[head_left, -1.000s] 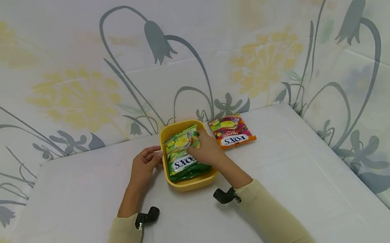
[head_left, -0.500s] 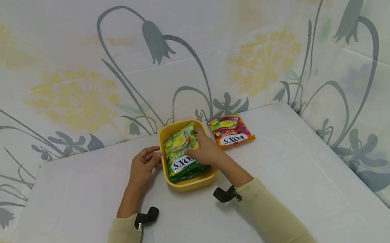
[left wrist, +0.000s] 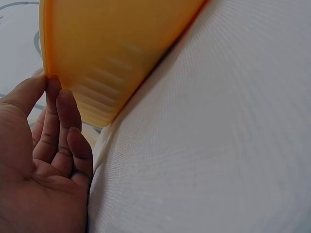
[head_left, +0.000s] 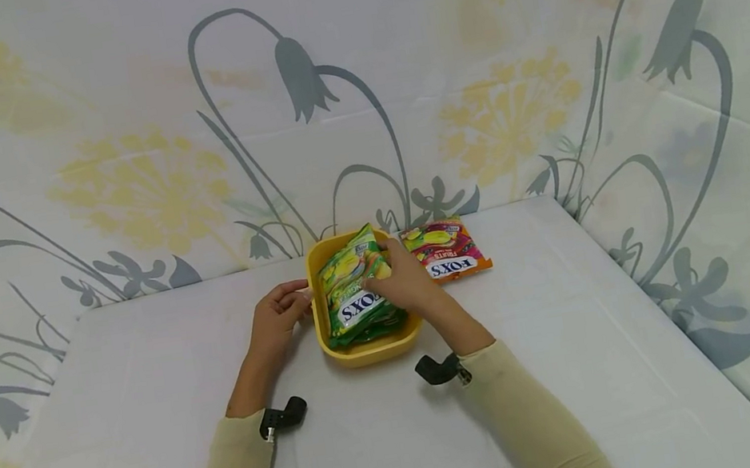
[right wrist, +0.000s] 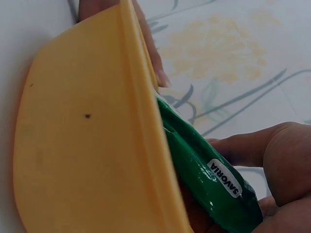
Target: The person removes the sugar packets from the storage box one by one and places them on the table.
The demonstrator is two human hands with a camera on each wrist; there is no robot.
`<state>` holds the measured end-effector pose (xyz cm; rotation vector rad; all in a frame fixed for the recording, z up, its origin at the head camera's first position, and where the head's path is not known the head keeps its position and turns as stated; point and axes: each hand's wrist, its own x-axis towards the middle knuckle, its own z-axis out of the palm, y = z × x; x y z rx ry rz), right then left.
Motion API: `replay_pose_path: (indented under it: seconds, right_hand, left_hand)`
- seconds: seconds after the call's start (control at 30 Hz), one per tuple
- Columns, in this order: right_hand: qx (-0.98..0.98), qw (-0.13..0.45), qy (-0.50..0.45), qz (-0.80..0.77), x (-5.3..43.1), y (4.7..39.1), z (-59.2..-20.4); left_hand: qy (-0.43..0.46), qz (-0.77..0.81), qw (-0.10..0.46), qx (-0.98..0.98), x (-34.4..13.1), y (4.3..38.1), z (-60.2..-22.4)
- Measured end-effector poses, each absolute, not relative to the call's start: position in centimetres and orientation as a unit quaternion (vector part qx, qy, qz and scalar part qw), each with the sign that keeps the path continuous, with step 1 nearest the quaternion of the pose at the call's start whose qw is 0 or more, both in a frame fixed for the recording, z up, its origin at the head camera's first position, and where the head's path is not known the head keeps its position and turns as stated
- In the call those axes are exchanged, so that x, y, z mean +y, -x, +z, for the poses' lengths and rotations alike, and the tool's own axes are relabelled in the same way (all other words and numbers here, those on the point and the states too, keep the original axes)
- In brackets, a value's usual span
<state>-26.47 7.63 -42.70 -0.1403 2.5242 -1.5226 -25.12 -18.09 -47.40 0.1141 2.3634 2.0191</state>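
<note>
A yellow plastic tub stands on the white table, holding green candy bags. My left hand is at the tub's left side; in the left wrist view its thumb and index finger pinch the rim. My right hand reaches over the tub's right side and grips the top green candy bag, thumb above it and other fingers partly hidden beneath. That bag is tilted, its far corner over the back rim. In the right wrist view the green bag rises above the tub wall.
A red and orange candy bag lies on the table just right of the tub, partly behind my right hand. A floral cloth hangs close behind the table's back edge.
My right hand has shifted slightly right and lifted the top green bag, which now tilts with its far end higher. The left hand stays at the tub's rim.
</note>
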Motion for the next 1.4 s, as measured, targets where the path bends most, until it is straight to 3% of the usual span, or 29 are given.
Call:
replay_pose_path:
  seconds: [1.03, 1.4]
  right_hand:
    - [0.785, 0.068, 0.071, -0.611, 15.1, 27.9, -39.8]
    - [0.784, 0.032, 0.058, -0.618, 17.4, 28.0, -39.6]
  left_hand:
    - [-0.032, 0.648, 0.023, 0.761, -18.1, 25.2, -47.4]
    - [-0.033, 0.648, 0.022, 0.761, -18.2, 25.3, -47.5]
